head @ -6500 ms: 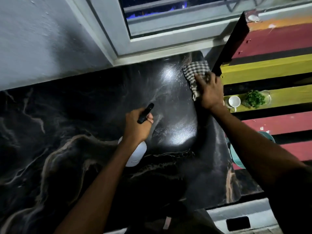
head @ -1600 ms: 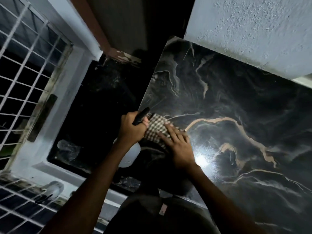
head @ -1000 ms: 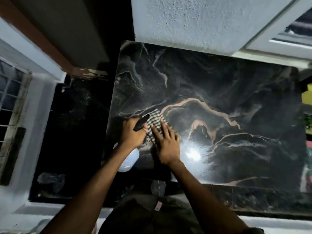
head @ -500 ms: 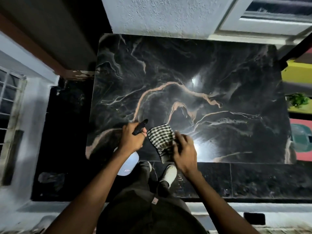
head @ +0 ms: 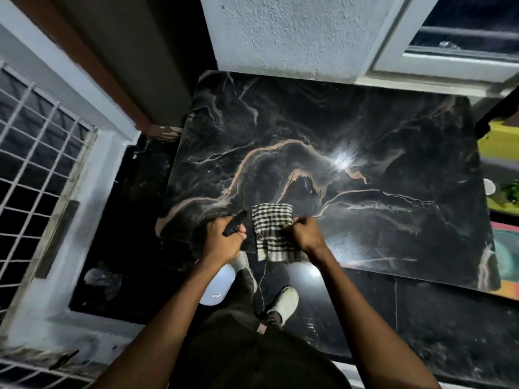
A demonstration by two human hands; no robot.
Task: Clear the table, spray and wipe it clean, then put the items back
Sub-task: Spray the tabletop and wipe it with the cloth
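I look straight down on a black marble table [head: 351,130] with tan and white veins and a bright glare spot just right of centre. A rough white wall [head: 295,32] runs along its far edge at 12 o'clock, a window frame [head: 398,46] sits at 1 o'clock, and a barred window grille [head: 31,153] fills the 9 o'clock side. Dark glossy floor [head: 421,327] lies below the near edge. My left hand [head: 223,242] is curled around the black trigger head of a spray bottle [head: 217,286], whose white body hangs below the hand, off the table's near left corner. My right hand [head: 307,237] is closed in a fist on the right edge of a black-and-white checked cloth [head: 272,231]. The cloth lies between my two hands at about 6 o'clock; its top half rests on the marble and its lower part overhangs the near edge. The marble stretches bare toward 12 and 3 o'clock. At the far right, 3 o'clock, a white cup [head: 488,187] and green leaves [head: 511,190] sit on a yellow strip. My shoes [head: 285,300] show beneath the cloth.
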